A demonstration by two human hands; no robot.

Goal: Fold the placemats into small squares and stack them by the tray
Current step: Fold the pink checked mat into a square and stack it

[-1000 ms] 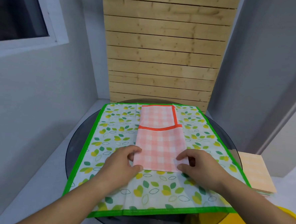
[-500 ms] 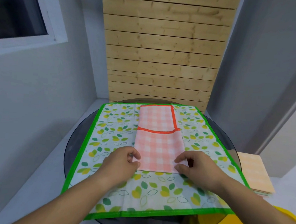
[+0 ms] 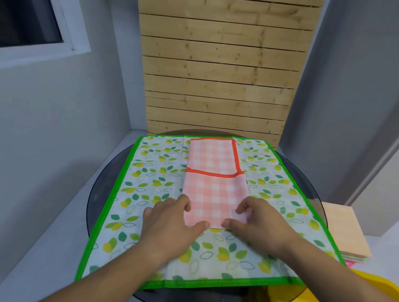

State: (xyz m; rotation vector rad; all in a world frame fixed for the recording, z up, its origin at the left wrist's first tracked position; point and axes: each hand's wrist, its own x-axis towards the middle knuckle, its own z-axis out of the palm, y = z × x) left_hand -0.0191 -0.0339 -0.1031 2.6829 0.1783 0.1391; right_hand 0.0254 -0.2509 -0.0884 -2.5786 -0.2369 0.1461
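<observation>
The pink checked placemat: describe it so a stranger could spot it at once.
On the round dark glass table lies a large leaf-print mat with a green border. On its middle sits the pink checked placemat, the only long folded strip edged in orange-red.

Round dark glass table (image 3: 102, 191) at ctr. Upright wood slat panel (image 3: 222, 70) right behind far rim. Window (image 3: 22, 11) upper L, white frame. Grey walls (image 3: 361, 90).
</observation>
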